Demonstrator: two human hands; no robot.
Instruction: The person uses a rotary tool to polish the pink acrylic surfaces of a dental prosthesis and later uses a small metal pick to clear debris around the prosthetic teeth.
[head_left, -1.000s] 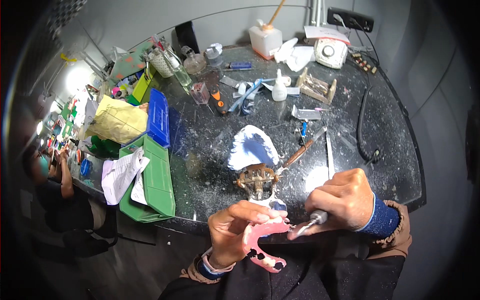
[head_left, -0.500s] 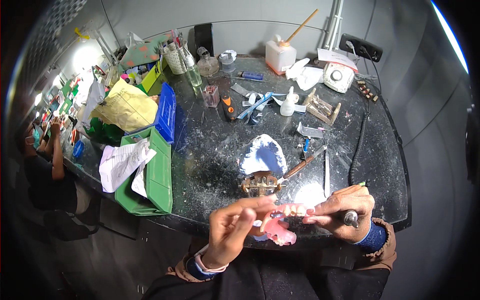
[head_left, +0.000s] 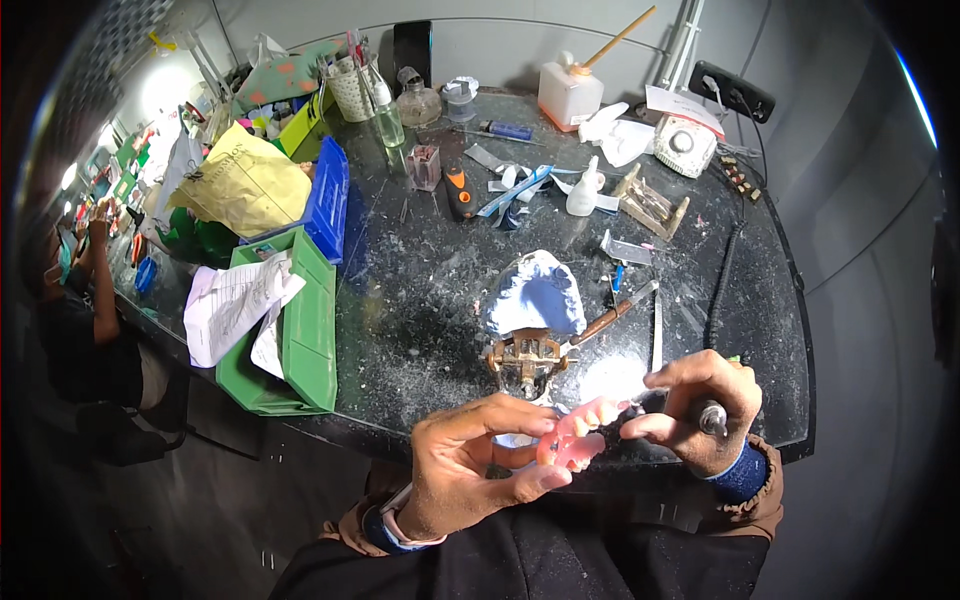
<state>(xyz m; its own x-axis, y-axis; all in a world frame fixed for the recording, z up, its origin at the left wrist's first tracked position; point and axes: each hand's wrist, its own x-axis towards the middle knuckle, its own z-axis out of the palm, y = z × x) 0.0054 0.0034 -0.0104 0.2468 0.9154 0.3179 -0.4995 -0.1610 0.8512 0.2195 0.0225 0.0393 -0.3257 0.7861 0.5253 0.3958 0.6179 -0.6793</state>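
My left hand (head_left: 480, 463) pinches a pink denture (head_left: 570, 448) with tooth-coloured teeth between thumb and fingers, just over the bench's front edge. In my right hand (head_left: 703, 405) a metal rotary handpiece (head_left: 712, 418) is tucked into the palm, its round end sticking out. The right thumb and index finger are spread apart beside the denture, not touching it. A small dark, blurred patch lies between them and the denture; I cannot make it out. Beyond my hands a bluish-white dental cast (head_left: 537, 292) stands on a brass-coloured articulator (head_left: 527, 360). Part of the articulator is hidden behind my left hand.
A wooden-handled knife (head_left: 605, 320) and a thin metal blade (head_left: 657, 330) lie near the cast. Green (head_left: 310, 340) and blue (head_left: 332, 205) bins stand left. A white dropper bottle (head_left: 583, 190) and a coiled cord (head_left: 722, 280) are farther right. A co-worker (head_left: 80, 320) sits far left.
The denture has turned and tilted in my left hand, whose thumb has come down over it. My right thumb and index finger have let go of the denture and spread apart.
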